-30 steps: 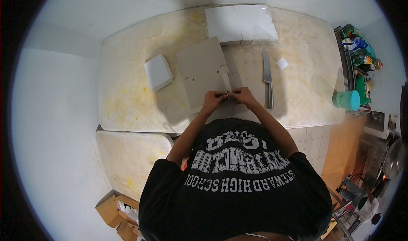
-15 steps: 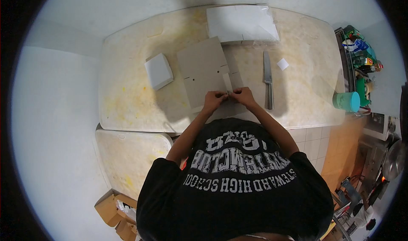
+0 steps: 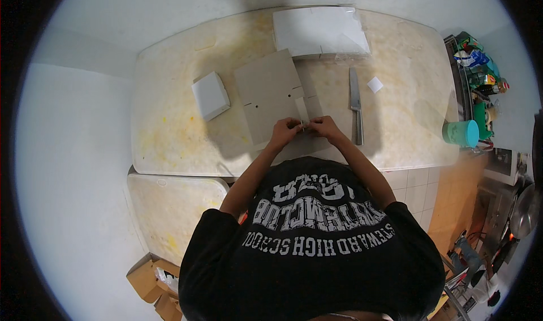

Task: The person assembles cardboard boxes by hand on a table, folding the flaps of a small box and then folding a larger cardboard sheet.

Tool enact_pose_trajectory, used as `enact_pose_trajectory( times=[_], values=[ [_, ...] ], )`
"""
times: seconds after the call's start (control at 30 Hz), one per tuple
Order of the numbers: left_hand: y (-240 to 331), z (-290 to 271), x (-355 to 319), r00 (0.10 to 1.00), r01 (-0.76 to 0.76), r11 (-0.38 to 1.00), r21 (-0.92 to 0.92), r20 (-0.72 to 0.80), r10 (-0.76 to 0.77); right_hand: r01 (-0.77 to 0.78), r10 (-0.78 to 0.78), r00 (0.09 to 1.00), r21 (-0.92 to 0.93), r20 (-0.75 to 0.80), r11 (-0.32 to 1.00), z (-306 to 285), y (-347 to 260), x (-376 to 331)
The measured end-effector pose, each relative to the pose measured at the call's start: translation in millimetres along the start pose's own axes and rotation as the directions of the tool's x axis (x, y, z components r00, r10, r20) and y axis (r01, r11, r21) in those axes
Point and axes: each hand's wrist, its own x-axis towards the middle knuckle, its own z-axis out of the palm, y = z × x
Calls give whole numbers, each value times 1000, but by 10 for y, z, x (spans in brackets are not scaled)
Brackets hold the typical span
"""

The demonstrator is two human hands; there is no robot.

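A grey-brown cardboard sheet with slits and small holes lies before me, its right side partly folded up. At its near right corner, my left hand pinches the folded edge with closed fingers. My right hand meets it there, fingertips also pinched on the cardboard. Exactly how the flap is bent between my fingertips is hidden. To the left of the sheet rests a small closed white box. A knife with a metal handle lies to the right, its blade pointing away from me.
A stack of flat white cardboard in clear plastic is at the table's far edge. A small white paper square lies right of the knife. At the right end stand a turquoise tub and a shelf of bottles. Open brown boxes sit lower left.
Both hands stay at the same corner of the cardboard, with only slight finger movement. The whole view shifts a little; the other things keep their places.
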Motion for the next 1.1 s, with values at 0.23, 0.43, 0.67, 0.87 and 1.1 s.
enact_pose_trajectory(
  times=[0.23, 0.43, 0.67, 0.87, 1.1],
  values=[
    [-72, -3, -13, 999, -25, 996, -86, -27, 23, -30, 20, 994, 86, 112, 996, -55, -38, -43],
    [-29, -64, -15, 1000, -13, 998, 69, -18, 14, -12, 6, 994, 58, 113, 998, -36, -34, -57],
    [28, -52, -35, 997, 77, 996, -36, -15, -77, -22, 14, 991, 55, 133, 998, -68, -39, -43],
    [-47, -38, -28, 995, 98, 992, -85, -3, -99, -33, 10, 988, 150, 153, 988, -57, -45, -74],
    [-127, -34, 4, 995, 91, 982, -166, 58, -82, -12, -11, 989, 155, 145, 988, -59, -23, -53]
  ],
)
